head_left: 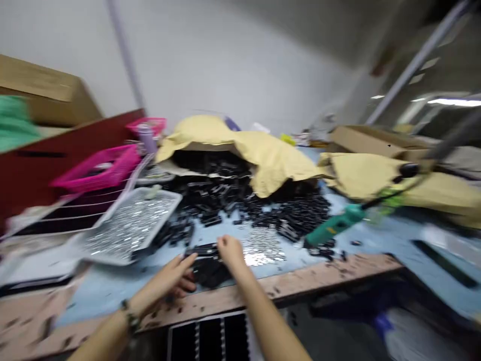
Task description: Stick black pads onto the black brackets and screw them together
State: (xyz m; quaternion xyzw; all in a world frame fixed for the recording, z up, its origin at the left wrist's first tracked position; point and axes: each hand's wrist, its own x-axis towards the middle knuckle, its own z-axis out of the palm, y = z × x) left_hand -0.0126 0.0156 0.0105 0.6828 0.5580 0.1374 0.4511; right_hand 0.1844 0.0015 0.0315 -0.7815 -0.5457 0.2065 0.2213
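Pinches the right end of a slim black part in the right hand, with the thumb of the left hand at the other end; cannot tell the left grip for blur. Holds it just by a dark piece near the front edge of the blue-covered table, between a white tray of metal pieces and scattered silver pieces. Has black parts heaped beyond.
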